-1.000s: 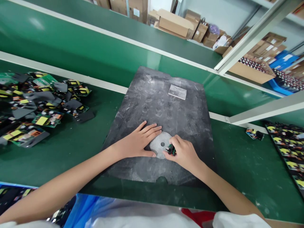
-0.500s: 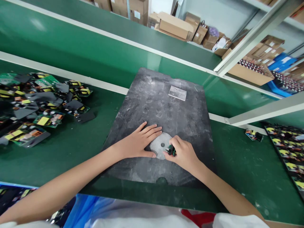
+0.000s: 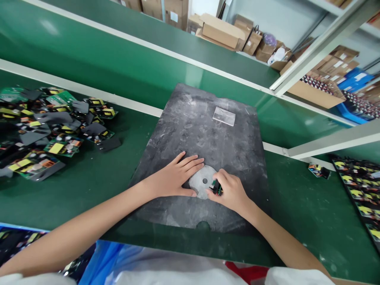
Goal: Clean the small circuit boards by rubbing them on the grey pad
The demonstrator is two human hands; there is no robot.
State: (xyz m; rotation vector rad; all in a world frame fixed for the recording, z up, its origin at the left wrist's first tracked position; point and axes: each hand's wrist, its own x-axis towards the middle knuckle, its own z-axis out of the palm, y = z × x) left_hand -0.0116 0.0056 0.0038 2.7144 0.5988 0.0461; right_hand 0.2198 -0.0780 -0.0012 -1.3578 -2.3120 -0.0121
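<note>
A dark grey mat (image 3: 208, 134) lies on the green bench. On its near part sits a pale grey disc (image 3: 202, 180) with a small hole in the middle. My left hand (image 3: 173, 176) lies flat on the mat with fingers stretched out, touching the disc's left edge. My right hand (image 3: 230, 192) is closed around a small green and black circuit board (image 3: 216, 187), pressing it against the disc's right edge.
A heap of small circuit boards (image 3: 50, 126) covers the bench at left. A tray of boards (image 3: 360, 186) sits at right, with one loose board (image 3: 317, 171) beside it. A clear plastic bag (image 3: 224, 116) lies on the mat's far part. Cardboard boxes (image 3: 219, 29) line the shelf behind.
</note>
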